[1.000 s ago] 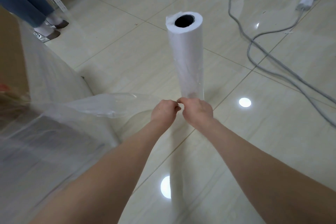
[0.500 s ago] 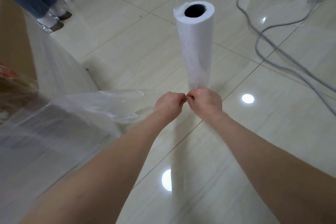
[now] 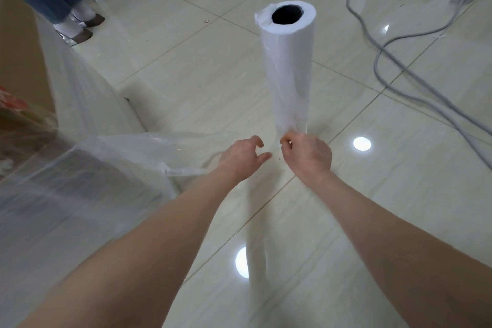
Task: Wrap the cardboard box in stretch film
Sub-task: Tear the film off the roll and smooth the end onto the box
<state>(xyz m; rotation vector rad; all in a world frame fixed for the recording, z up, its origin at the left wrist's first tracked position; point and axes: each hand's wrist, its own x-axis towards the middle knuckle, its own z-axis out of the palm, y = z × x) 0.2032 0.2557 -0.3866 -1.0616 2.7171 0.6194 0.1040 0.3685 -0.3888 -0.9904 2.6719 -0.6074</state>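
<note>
1. Floor (image 3: 186, 74): glossy cream tiles with thin grout lines, spreading around the roll and mirroring round ceiling lights.
2. Cardboard box (image 3: 18, 61): sitting far left of the roll, being cut off by the picture's left edge; only a plain brown face and a red print are showing, the rest blurring behind film.
3. Stretch film (image 3: 127, 146): a clear, wrinkled sheet draping over the box and trailing in a loose tail toward the roll's foot; where the tail ends is hard to make out.
4. Roll (image 3: 288, 69): a white cylinder with a dark hollow core, standing upright just beyond both hands, its base hiding behind the right hand.
5. Left hand (image 3: 243, 156): hovering left of the roll's foot with fingers loosely parted and nothing visibly between them, the film tail lying just beside it.
6. Right hand (image 3: 308, 153): pinching film at the roll's foot, a small gap separating it from the left hand.
7. Cables (image 3: 394, 61): grey cords snaking right of the roll.
8. Shoes (image 3: 85, 26): another person's, far left of the roll's top, legs cropped.
</note>
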